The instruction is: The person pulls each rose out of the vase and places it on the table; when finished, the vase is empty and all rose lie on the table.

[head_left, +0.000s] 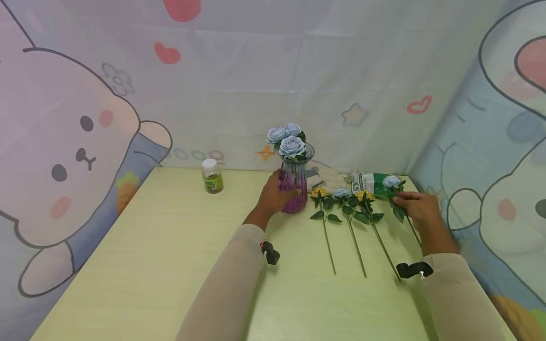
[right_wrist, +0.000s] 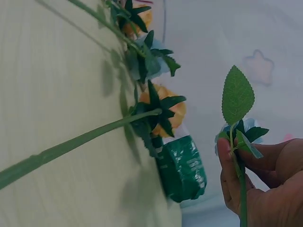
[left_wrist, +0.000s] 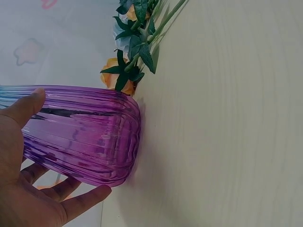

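the left grip (head_left: 273,195) is round the vase (head_left: 295,177), with blooms (head_left: 292,147) in the vase just above that grip. well left of it, a jar (head_left: 213,179) stands on the bench (head_left: 149,265) near the far edge. between the two grips, three flowers (head_left: 347,209) lie side by side, heads away from the person, stems toward the person. right of these, the right grip (head_left: 420,213) holds a single flower (head_left: 392,181), its head beyond that grip. a packet (head_left: 374,182) lies behind and left of the right grip. what look like gloves (head_left: 332,177), partly hidden, lie right of the left grip, behind the three flowers.
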Tool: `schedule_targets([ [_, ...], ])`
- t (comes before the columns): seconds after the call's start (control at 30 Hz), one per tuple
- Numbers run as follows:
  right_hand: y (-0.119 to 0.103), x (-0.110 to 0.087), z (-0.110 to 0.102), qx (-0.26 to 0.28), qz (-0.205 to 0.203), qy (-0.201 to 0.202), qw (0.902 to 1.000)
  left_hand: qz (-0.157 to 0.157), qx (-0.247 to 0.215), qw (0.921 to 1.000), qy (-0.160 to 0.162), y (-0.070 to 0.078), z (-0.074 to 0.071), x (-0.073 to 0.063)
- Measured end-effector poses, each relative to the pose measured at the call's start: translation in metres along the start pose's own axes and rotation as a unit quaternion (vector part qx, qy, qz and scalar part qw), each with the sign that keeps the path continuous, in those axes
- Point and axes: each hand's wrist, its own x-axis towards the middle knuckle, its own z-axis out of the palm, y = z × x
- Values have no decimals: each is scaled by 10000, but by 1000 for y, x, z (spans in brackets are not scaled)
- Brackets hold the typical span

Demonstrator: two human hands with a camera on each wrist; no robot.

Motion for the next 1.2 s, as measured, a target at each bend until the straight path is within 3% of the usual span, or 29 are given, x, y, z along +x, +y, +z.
schedule_targets([
  [0.3, 19, 14, 4, -1124, 443, 236, 9924, -69, -61, 10000, 23, 2, -1, 0],
  [0.63, 41, 27, 5, -1083, 656, 470, 9908, -48, 9, 10000, -15, 0, 0, 1],
  [0.87, 48, 29, 1, -1366, 711, 573, 9864, -5, 19, 10000, 18, 0, 0, 2],
  [1.2, 54, 31, 1, -1318, 741, 721, 9859, -97, -14, 10000, 9, 0, 0, 1],
])
